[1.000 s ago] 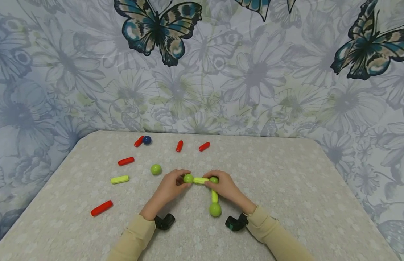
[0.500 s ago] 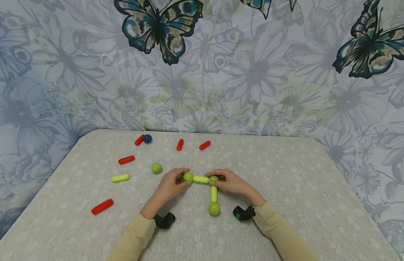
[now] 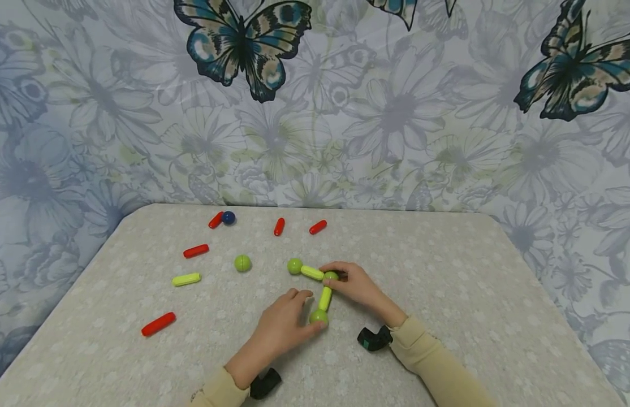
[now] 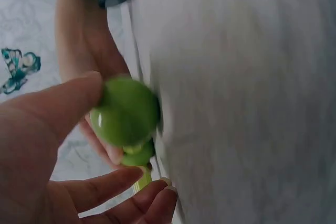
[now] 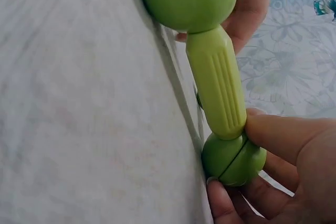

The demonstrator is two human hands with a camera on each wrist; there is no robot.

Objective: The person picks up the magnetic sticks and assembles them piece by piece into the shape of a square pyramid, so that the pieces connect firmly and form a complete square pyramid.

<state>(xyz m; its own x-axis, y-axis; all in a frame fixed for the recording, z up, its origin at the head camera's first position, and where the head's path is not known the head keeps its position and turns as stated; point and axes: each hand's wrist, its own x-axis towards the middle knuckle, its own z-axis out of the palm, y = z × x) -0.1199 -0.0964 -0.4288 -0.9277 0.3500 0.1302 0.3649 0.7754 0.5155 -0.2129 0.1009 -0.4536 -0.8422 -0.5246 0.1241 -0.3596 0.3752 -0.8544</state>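
Note:
Two yellow-green rods (image 3: 312, 272) and three green balls are joined into a bent chain on the table. My right hand (image 3: 357, 287) pinches the corner ball (image 5: 231, 162) between thumb and fingers. At the chain's near end is another ball (image 3: 318, 316), its top beside the left thumb. My left hand (image 3: 280, 327) has its fingers spread around that end, the thumb tip against the ball (image 4: 126, 111) in the left wrist view. The far-end ball (image 3: 294, 266) lies with no hand on it.
A loose green ball (image 3: 242, 263) and a yellow-green rod (image 3: 186, 279) lie to the left. Several red rods (image 3: 159, 324) are scattered at the left and back, one beside a dark blue ball (image 3: 228, 218). A butterfly-patterned cloth (image 3: 396, 141) hangs behind the table.
The left hand has let go of the far-end ball and come nearer, down to the near-end ball. The chain has turned clockwise a little, its near end swinging left. The right hand keeps its grip.

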